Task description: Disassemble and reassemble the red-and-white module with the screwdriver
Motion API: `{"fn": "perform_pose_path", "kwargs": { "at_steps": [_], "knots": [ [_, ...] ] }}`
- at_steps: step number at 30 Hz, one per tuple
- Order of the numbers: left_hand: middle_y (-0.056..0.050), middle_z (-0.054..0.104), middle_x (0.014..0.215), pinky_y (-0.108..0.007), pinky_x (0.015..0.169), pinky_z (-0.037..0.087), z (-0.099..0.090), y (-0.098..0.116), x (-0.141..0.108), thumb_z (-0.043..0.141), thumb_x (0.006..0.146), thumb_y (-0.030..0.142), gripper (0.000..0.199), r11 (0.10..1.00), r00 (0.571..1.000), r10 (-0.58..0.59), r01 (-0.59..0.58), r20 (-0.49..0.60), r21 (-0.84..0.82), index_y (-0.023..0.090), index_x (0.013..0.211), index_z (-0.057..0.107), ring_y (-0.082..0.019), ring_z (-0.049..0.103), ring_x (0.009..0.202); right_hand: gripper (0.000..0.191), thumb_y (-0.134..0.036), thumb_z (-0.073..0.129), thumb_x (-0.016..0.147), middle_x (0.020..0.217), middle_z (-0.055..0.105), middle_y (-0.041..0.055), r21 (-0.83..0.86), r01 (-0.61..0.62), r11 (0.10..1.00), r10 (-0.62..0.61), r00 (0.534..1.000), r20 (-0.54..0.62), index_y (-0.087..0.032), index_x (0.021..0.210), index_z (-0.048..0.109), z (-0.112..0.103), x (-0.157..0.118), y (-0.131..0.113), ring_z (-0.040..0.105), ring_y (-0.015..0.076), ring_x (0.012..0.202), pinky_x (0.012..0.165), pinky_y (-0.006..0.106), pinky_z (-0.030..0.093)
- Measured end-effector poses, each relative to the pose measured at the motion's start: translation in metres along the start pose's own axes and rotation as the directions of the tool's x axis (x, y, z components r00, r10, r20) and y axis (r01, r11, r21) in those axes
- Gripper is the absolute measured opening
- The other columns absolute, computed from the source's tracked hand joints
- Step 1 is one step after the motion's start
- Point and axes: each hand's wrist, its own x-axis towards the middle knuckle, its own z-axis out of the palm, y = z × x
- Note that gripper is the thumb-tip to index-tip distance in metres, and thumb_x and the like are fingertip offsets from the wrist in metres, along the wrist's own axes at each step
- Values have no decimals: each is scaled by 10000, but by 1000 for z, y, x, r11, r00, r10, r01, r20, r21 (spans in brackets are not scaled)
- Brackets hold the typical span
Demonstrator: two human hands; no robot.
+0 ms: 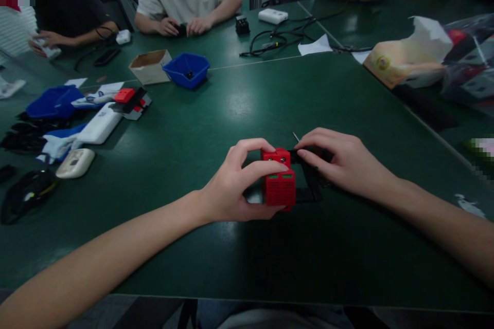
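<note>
My left hand (235, 185) is closed around a small red block-shaped device (280, 193), thumb below and fingers over its top. Two screw heads show on the device's upper step, with two greenish slots and dark print on its front. To its right, my right hand (335, 157) has thumb and fingertips pinched at a black piece (293, 154) against the device's side. A thin metal rod (296, 136) sticks out beyond these fingers; what it belongs to is hidden. A flat black item (309, 194) lies beside the device, partly covered.
On the left lie a blue bin (56, 102), a white box-like case (101, 124), a red-and-grey device (133, 103) and a cream casing (75, 163). A cardboard box (148, 78) and blue tray (187, 79) stand farther back. Other people sit across the green table (239, 103).
</note>
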Motion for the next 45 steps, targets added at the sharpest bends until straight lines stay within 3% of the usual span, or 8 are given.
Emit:
{"fn": "perform_pose_path", "kwargs": {
  "at_steps": [6, 11, 20, 26, 30, 33, 38, 45],
  "knots": [
    [-119, 550, 1226, -447, 958, 571, 1, 1, -1, 860, 748, 382, 563, 995, 995, 73, -68, -70, 73, 204, 1210, 592, -278, 611, 1142, 145, -290, 577, 1016, 1002, 725, 72, -6, 23, 1000, -23, 1000, -12, -211, 1008, 697, 2, -1, 3, 708, 243, 898, 790, 391, 536],
    [-93, 547, 1134, -425, 921, 558, 0, 2, 1, 824, 783, 453, 500, 978, 981, 164, -148, -101, 149, 192, 1149, 605, -254, 595, 1083, 126, -278, 587, 1012, 993, 728, 67, -8, 33, 999, -33, 999, -23, -215, 999, 696, 2, -1, 3, 705, 237, 889, 782, 381, 533],
    [-43, 550, 1058, -450, 902, 507, 0, 5, -1, 760, 819, 479, 329, 914, 934, 349, -321, -76, 247, 288, 1057, 637, -250, 562, 1050, 133, -276, 581, 1017, 1004, 727, 69, -10, 33, 999, -33, 999, -16, -208, 1004, 696, 0, -2, 3, 705, 234, 885, 773, 378, 532],
    [4, 597, 936, -352, 818, 512, 6, 18, 9, 722, 825, 336, 157, 929, 923, 327, -275, -202, 247, 251, 876, 601, -179, 563, 881, 138, -263, 576, 1023, 995, 723, 72, -31, 55, 998, -56, 998, -24, -192, 1009, 694, 0, -1, 2, 702, 222, 865, 754, 366, 530],
    [1, 601, 952, -367, 812, 501, 10, 14, 10, 701, 840, 344, 132, 895, 891, 394, -317, -223, 315, 272, 878, 597, -196, 561, 909, 129, -258, 581, 1020, 994, 721, 66, -33, 55, 998, -56, 998, -19, -195, 1009, 694, 0, -1, 3, 689, 209, 831, 731, 358, 524],
    [-9, 607, 1003, -395, 843, 513, 10, 6, 5, 710, 837, 402, 188, 873, 885, 422, -338, -198, 352, 300, 953, 603, -212, 576, 949, 125, -258, 585, 1020, 1010, 722, 69, -29, 49, 998, -49, 999, -11, -197, 1019, 695, 0, -2, 3, 698, 219, 871, 764, 367, 530],
    [-53, 590, 1079, -431, 838, 517, 3, -3, 0, 726, 798, 650, 472, 854, 898, 429, -368, -96, 367, 290, 1067, 581, -247, 585, 994, 132, -265, 577, 1021, 1004, 722, 72, -19, 49, 999, -50, 999, -18, -204, 1005, 693, 0, -1, 2, 703, 228, 866, 750, 372, 531],
    [-76, 559, 1097, -426, 822, 516, 0, -3, 1, 662, 743, 830, 708, 912, 944, 309, -259, -115, 318, 240, 1116, 540, -254, 601, 989, 134, -270, 578, 1017, 1018, 721, 75, -18, 29, 999, -29, 1000, -5, -208, 1018, 697, 0, -2, 3, 703, 233, 876, 761, 377, 535]
  ]
}}
